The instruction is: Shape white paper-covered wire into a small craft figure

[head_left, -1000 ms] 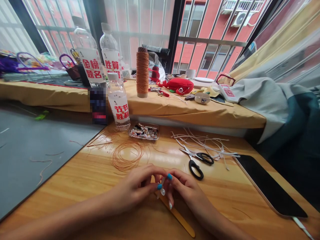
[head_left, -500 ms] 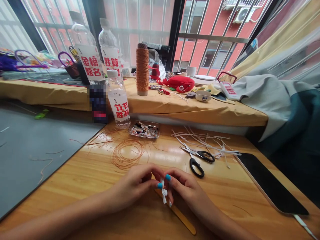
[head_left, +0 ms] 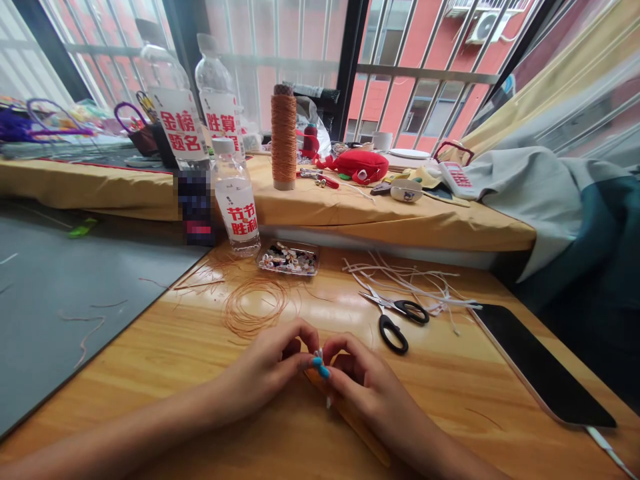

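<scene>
My left hand [head_left: 273, 357] and my right hand [head_left: 363, 373] meet low in the middle of the view, thumbs almost touching. Both pinch a small white knotted cord [head_left: 329, 402]; only bits of it show above and below the thumbs, and the fingers cover its middle. Beneath the hands a flat wooden stick [head_left: 367, 437] lies slanting on the table. A loose coil of thin orange thread [head_left: 255, 307] is just beyond my left hand. Black-handled scissors [head_left: 393, 313] lie partly spread beyond my right hand.
White cords [head_left: 415, 280] are strewn behind the scissors, near a dark-screened tablet [head_left: 543, 367] on the right. A clear tray of small charms [head_left: 289, 259] sits by a water bottle [head_left: 237, 207]. An orange thread spool [head_left: 283, 140] stands on the cloth-covered ledge [head_left: 350, 223].
My right thumb has come down and left against the left thumb, onto the white knotted cord. The cord, plainly seen before, is now mostly covered by the fingers.
</scene>
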`<move>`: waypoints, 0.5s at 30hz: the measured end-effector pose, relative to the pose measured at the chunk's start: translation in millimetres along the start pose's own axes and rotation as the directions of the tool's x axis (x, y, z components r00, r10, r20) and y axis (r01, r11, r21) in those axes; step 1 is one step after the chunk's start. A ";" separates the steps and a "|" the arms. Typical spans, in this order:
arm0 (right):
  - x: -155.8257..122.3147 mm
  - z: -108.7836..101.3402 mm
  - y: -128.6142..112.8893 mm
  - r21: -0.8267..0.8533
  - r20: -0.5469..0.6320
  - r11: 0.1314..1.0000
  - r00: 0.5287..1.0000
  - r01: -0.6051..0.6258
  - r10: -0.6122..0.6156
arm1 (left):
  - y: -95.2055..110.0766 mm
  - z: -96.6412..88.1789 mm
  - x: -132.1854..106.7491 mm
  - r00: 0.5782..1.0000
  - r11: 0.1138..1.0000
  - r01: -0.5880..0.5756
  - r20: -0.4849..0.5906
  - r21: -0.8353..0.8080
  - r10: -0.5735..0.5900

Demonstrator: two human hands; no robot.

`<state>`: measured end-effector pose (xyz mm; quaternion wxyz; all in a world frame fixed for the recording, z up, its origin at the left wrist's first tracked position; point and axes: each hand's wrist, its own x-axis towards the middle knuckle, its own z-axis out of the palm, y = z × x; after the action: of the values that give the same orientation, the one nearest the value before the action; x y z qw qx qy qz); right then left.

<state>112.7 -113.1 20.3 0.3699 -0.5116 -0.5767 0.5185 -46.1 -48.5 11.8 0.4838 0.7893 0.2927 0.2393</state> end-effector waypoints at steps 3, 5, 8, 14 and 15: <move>0.4 0.1 1.2 0.030 -0.007 0.999 0.999 0.032 -0.032 | 1.4 -0.8 0.7 0.999 0.999 -0.035 0.006 0.030 0.035; 0.7 -0.2 1.9 0.027 -0.006 0.999 0.999 0.038 -0.037 | 3.1 -1.2 0.8 0.999 0.997 -0.054 0.010 0.046 0.054; 1.0 -0.8 2.7 -0.003 0.007 0.999 0.999 0.035 -0.035 | 5.0 -1.4 0.2 0.999 0.998 -0.036 0.008 0.047 0.036; -1.0 -1.3 2.3 -0.093 0.002 0.993 0.997 0.075 -0.075 | 2.9 -3.0 1.2 0.999 0.998 0.025 0.047 -0.066 -0.022; -1.4 -1.4 2.3 -0.122 -0.009 0.989 0.996 0.086 -0.087 | 1.9 -3.4 1.9 0.998 0.996 0.027 0.053 -0.087 -0.023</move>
<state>114.8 -114.3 18.5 0.3643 -0.5112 -0.6262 0.4624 -46.5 -45.7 15.1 0.5285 0.7694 0.2792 0.2255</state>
